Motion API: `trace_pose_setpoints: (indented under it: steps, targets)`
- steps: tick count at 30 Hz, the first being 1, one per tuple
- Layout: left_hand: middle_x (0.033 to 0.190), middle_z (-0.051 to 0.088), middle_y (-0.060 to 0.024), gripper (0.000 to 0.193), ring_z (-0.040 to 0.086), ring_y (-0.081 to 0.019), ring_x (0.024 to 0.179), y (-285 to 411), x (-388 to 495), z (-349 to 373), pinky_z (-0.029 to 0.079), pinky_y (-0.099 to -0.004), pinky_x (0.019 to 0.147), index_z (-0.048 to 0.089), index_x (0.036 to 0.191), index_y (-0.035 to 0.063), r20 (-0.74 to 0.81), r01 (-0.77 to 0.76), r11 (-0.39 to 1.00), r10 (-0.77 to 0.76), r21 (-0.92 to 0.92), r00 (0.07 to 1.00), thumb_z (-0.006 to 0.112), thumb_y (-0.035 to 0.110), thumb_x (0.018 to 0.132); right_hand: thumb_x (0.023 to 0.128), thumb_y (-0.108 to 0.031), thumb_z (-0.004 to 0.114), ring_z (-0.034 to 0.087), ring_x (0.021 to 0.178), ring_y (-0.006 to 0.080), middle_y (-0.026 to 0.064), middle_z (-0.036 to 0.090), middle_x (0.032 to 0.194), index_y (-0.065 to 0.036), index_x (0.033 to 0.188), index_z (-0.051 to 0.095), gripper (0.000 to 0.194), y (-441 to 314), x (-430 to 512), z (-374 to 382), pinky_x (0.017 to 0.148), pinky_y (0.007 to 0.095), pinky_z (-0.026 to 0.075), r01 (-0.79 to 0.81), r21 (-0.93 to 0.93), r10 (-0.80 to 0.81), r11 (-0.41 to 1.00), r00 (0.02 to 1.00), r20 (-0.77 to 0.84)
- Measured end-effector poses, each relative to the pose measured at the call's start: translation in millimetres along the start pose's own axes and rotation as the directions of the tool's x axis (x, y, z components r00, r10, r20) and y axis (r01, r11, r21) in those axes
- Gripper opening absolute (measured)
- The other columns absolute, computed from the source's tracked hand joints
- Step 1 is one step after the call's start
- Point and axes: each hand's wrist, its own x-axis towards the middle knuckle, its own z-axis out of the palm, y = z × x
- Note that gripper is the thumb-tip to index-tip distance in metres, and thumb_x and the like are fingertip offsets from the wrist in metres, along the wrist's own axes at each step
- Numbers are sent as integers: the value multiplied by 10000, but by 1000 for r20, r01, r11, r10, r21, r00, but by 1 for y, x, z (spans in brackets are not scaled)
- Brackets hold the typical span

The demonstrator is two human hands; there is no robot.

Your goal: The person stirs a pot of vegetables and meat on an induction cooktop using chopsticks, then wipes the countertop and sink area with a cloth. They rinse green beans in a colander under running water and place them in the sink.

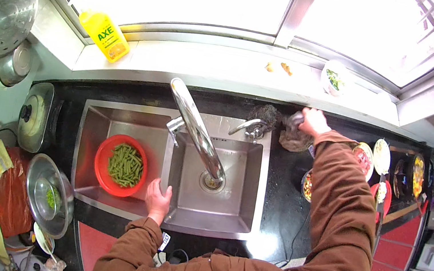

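Note:
My right hand (314,122) reaches to the back of the black counter, right of the sink. Its fingers grip the edge of a crumpled grey-brown cloth (295,138); the fingertips are partly hidden. My left hand (157,200) holds nothing, its thumb apart from the fingers, beside the divider of the stainless steel double sink (169,153). Just left of it, a red plastic basin (97,171) with cut green beans (124,165) stands in the left bowl. The chrome faucet (200,132) points into the right bowl (209,201).
A dark scouring pad (266,116) lies behind the small tap (247,125). Yellow AXE detergent (104,35) and a bowl of chopped greens (333,80) stand on the sill. Metal bowls (33,177) are at left. A plate of red meat (363,159) sits beyond my right arm.

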Motion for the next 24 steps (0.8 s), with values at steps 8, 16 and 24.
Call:
trace_pose_setpoints:
  steps: [8,16,24]
  targets:
    - [1106,576,-173,489,526,-358,1061,-1,0,1,425,-436,920,516,1168,17,-10,-26,1000,26,15,1000,663,307,803,722,-76,625,526,1036,366,200,574,1045,-36,1068,593,349,-91,43,27,923,442,436,516,218,-494,828,856,-151]
    - [1120,577,-169,496,532,-350,1071,-1,0,0,429,-433,927,524,1162,18,-2,1,1000,-1,16,1000,668,320,796,667,-7,640,493,1092,307,112,551,1132,-71,1110,585,451,-100,31,-15,963,382,408,832,67,-729,551,519,-447]
    - [1087,584,-186,493,540,-362,1048,-1,0,1,435,-445,898,528,1148,13,-6,12,1000,-12,20,1000,672,327,797,793,-140,565,516,1034,242,38,542,1071,-107,1193,576,402,-138,65,17,812,295,535,777,-376,-860,506,421,-289]
